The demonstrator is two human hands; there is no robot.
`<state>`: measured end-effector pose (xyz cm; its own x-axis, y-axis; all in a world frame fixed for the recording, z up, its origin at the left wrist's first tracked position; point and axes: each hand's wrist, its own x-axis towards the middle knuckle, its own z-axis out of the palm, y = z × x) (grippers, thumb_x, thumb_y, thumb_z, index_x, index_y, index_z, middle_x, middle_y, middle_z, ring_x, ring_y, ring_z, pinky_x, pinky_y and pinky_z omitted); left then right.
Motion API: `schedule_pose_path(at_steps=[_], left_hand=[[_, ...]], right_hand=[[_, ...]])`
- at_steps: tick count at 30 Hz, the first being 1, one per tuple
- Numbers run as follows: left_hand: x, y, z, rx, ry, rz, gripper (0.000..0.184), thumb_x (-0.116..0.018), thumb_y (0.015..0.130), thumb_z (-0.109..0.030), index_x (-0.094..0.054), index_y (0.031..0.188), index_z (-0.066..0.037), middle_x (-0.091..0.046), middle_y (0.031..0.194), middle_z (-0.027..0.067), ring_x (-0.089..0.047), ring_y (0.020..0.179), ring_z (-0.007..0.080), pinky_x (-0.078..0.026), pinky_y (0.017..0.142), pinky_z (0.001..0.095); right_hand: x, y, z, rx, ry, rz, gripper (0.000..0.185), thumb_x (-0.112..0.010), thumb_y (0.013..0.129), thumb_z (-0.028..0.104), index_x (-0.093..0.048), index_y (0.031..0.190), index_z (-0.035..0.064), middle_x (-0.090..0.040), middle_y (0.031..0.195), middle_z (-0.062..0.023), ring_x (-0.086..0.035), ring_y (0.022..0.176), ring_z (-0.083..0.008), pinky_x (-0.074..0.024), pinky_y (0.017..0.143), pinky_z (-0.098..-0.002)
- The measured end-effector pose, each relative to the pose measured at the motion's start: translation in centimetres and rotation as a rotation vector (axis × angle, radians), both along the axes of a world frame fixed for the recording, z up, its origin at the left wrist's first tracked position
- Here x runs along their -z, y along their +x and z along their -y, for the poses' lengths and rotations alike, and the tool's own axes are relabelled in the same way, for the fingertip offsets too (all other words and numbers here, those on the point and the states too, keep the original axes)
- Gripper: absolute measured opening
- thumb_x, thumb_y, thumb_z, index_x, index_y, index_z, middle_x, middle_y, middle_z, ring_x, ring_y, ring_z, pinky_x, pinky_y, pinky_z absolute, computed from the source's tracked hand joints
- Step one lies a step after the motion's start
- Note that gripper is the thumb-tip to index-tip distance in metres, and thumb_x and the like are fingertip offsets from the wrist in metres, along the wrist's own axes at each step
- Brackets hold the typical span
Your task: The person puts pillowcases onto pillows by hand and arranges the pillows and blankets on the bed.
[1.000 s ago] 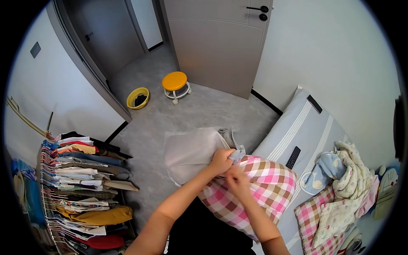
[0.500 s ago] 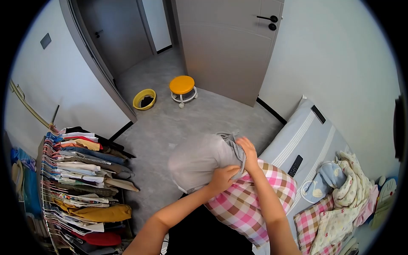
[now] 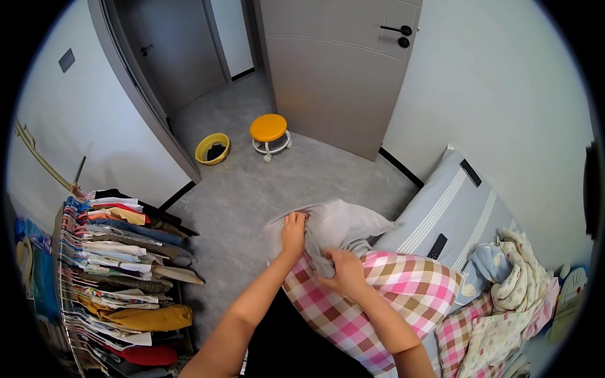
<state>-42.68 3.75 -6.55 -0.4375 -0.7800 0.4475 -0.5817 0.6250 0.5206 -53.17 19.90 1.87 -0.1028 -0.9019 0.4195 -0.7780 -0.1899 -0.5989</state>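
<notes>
A thin light-grey garment (image 3: 350,222) hangs bunched between my hands, partly over a pink, brown and white checked pillow (image 3: 403,283) at my lap. My left hand (image 3: 293,235) is closed on the garment's gathered edge on the left. Lower and to the right, my right hand (image 3: 345,271) pinches a darker grey fold of it, just above the pillow. Folds hide the garment's full shape, so I cannot tell its kind.
A rack of hanging clothes (image 3: 126,252) stands at left. On the bed (image 3: 416,220) at right lie two black remotes (image 3: 437,246) and crumpled bedding (image 3: 517,277). Farther off are an orange stool (image 3: 268,128), a yellow basin (image 3: 205,155) and an open door (image 3: 334,75).
My left hand has moved up and left with the garment edge; my right hand has come down and left. The garment has swung rightward, and more of the checked pillow shows.
</notes>
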Motion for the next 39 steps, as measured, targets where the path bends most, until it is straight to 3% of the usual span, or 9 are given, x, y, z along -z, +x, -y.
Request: schedule_pose_path(at_steps=[4,10,13,16,21,23,27,33,39], left_hand=[[-2.2,0.2,-4.3,0.194,-0.030,-0.240,0.036,-0.054,0.061,0.005,-0.057,0.096,-0.003,-0.056,0.093,0.0172,-0.053,0.088,0.0369,-0.044,0.073,0.0414],[-3.3,-0.3,-13.7,0.275,0.533,-0.360,0.029,-0.055,0.070,-0.002,-0.056,0.099,0.002,-0.060,0.077,0.0228,-0.060,0.071,0.0386,-0.046,0.062,0.0409],[-0.5,0.3,-14.7,0.450,0.634,-0.279,0.033,-0.054,0.074,-0.003,-0.056,0.106,0.002,-0.062,0.080,0.0222,-0.061,0.077,0.0388,-0.048,0.072,0.0411],[-4.0,0.3,-11.7,0.405,0.448,0.052,0.037,-0.065,0.072,-0.012,-0.054,0.106,-0.002,-0.061,0.087,0.0213,-0.061,0.077,0.0348,-0.046,0.066,0.0408],[-3.8,-1.5,-5.4,0.217,-0.114,0.195,0.073,-0.073,0.062,-0.014,-0.041,0.127,-0.006,-0.046,0.125,0.0121,-0.049,0.107,0.0294,-0.043,0.082,0.0391],[-2.0,-2.1,-3.9,0.196,-0.052,0.259,0.076,-0.073,0.059,-0.012,-0.042,0.128,-0.005,-0.045,0.126,0.0114,-0.048,0.107,0.0298,-0.041,0.083,0.0398],[-0.5,-2.7,-3.6,0.283,-0.084,0.194,0.074,-0.069,0.057,-0.007,-0.043,0.127,-0.005,-0.046,0.126,0.0106,-0.048,0.106,0.0286,-0.040,0.083,0.0406],[-2.2,-0.3,-3.8,0.314,-0.069,0.100,0.040,-0.061,0.061,0.000,-0.060,0.101,-0.005,-0.064,0.087,0.0131,-0.060,0.084,0.0275,-0.043,0.072,0.0418],[-3.3,-1.2,-10.3,0.157,0.420,0.024,0.021,-0.062,0.068,-0.008,-0.057,0.087,-0.001,-0.061,0.072,0.0179,-0.059,0.068,0.0378,-0.045,0.061,0.0469]], right_hand=[[1.8,-1.8,2.0,0.383,0.100,-0.076,0.061,-0.069,0.065,0.019,-0.046,0.121,0.0099,-0.059,0.090,-0.0131,-0.059,0.080,-0.0336,-0.0476,0.069,-0.0414],[7.2,-4.6,4.9,0.605,0.178,-0.074,0.049,-0.051,0.079,0.016,-0.042,0.128,0.0123,-0.058,0.097,-0.0172,-0.060,0.076,-0.0349,-0.0480,0.062,-0.0426],[10.0,-6.6,6.1,0.534,0.267,-0.010,0.051,-0.052,0.079,0.014,-0.044,0.128,0.0165,-0.058,0.102,-0.0179,-0.060,0.079,-0.0354,-0.0482,0.065,-0.0432],[9.8,-8.0,5.4,0.444,0.252,0.102,0.044,-0.054,0.076,0.011,-0.053,0.120,0.0168,-0.059,0.103,-0.0160,-0.060,0.081,-0.0356,-0.0480,0.072,-0.0422],[9.3,-7.8,4.5,0.243,-0.190,0.089,0.027,-0.058,0.068,0.005,-0.066,0.094,0.0054,-0.062,0.099,-0.0164,-0.058,0.090,-0.0340,-0.0454,0.085,-0.0376],[6.4,-6.6,2.4,0.124,-0.156,-0.095,0.028,-0.059,0.063,0.002,-0.066,0.090,0.0035,-0.062,0.099,-0.0165,-0.057,0.094,-0.0344,-0.0448,0.087,-0.0390],[5.9,-5.1,0.1,-0.073,-0.044,-0.040,0.022,-0.059,0.062,0.004,-0.061,0.083,0.0000,-0.060,0.089,-0.0158,-0.054,0.094,-0.0327,-0.0432,0.088,-0.0396],[5.3,-4.5,1.2,0.042,-0.067,-0.126,0.020,-0.064,0.060,0.008,-0.055,0.078,0.0036,-0.054,0.076,-0.0137,-0.053,0.082,-0.0314,-0.0405,0.083,-0.0405],[9.4,-4.7,3.3,0.241,-0.038,-0.218,0.023,-0.068,0.057,0.013,-0.055,0.073,0.0046,-0.056,0.073,-0.0137,-0.054,0.078,-0.0309,-0.0390,0.075,-0.0413]])
